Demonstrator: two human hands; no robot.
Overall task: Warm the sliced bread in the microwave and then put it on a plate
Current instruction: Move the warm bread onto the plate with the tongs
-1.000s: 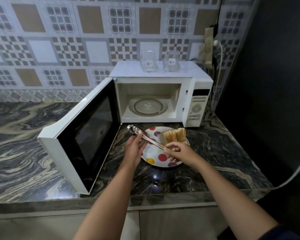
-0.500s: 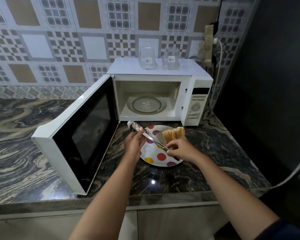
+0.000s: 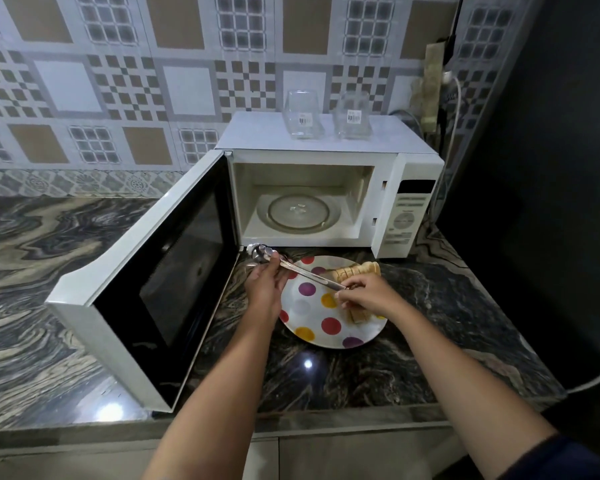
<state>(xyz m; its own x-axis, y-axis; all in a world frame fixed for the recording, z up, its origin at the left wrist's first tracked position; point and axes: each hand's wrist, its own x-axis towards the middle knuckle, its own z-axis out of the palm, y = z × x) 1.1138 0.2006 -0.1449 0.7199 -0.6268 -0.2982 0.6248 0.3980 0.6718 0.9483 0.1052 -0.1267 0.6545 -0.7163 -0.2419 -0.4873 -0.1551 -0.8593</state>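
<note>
A white plate with coloured dots (image 3: 312, 327) lies on the dark marble counter in front of the white microwave (image 3: 326, 188). Sliced bread (image 3: 359, 270) is stacked at the plate's far right edge, and part of it shows under my right hand. The microwave's door (image 3: 160, 282) hangs wide open to the left, and the glass turntable (image 3: 300, 213) inside is bare. Metal tongs (image 3: 302, 270) stretch across the plate. My left hand (image 3: 265, 289) grips their hinged end. My right hand (image 3: 368, 294) pinches their tips over the bread.
Two clear glass containers (image 3: 302, 114) (image 3: 352, 114) stand on top of the microwave. A power strip and cable (image 3: 440, 77) hang on the tiled wall at right. A dark wall bounds the counter on the right. The open door blocks the counter to the left of the plate.
Both hands and the tongs have stayed over the plate, and my right hand slid slightly forward over the bread. The camera tilted down a little.
</note>
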